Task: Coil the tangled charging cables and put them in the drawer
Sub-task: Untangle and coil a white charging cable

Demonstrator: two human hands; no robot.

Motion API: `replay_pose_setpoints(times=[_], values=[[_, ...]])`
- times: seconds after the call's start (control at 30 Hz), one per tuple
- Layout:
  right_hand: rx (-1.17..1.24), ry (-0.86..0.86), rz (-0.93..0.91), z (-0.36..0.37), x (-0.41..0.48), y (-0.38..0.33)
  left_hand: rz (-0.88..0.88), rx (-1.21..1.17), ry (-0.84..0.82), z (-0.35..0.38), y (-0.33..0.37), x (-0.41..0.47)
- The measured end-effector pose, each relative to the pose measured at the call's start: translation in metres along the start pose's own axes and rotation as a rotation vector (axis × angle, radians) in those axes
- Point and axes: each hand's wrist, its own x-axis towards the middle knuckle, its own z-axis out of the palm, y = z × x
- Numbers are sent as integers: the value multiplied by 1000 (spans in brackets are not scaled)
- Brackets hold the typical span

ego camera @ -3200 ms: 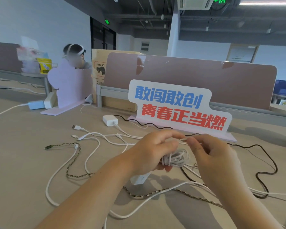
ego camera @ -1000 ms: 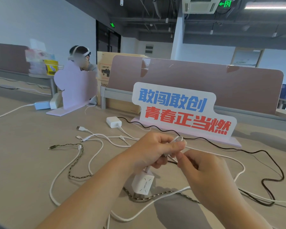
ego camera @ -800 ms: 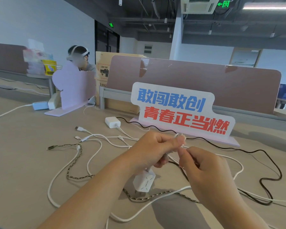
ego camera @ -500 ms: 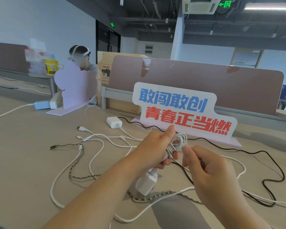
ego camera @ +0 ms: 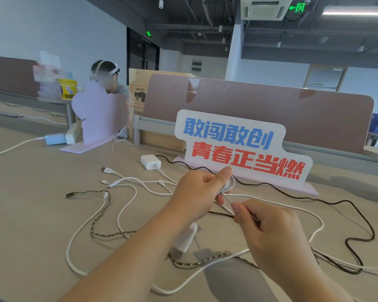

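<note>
Nearest us, the right grip is curled and pinches a loose strand of white cable. Just beyond it, we note the left grip closed round the white coil, thumb on top, above the tabletop. The charger plug dangles below. A braided cable and a black cable sprawl around. Farther off are a second charger and then a slogan sign.

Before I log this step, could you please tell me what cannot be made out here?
Head view, coil: mostly hidden behind the left hand; loops uncountable.
Head view, cable in the right hand: pinch point covered by that hand.
Head view, hanging charger: partly behind the left hand.
Drawer: outside the frame.
</note>
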Motion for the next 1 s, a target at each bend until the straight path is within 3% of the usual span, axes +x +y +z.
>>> replay_pose_setpoints(times=[0.17,0.3,0.47,0.63,0.77,0.9,1.0], values=[[-86,-19,-97,2,-1,0,13,37,117,-3,1,-1],[-75,59,-142,2,0,-4,17,18,137,-1,2,-2],[273,204,87,-4,1,-15,-68,-145,7,4,3,0],[547,138,200,-5,2,-19,-221,-575,-151,5,5,0],[616,151,159,-7,4,-20,-232,-609,-209,7,6,-2],[535,115,166,-5,4,-22,-172,-573,-170,8,5,-2],[488,124,275,-8,5,-23,-129,-525,-197,10,5,-5]])
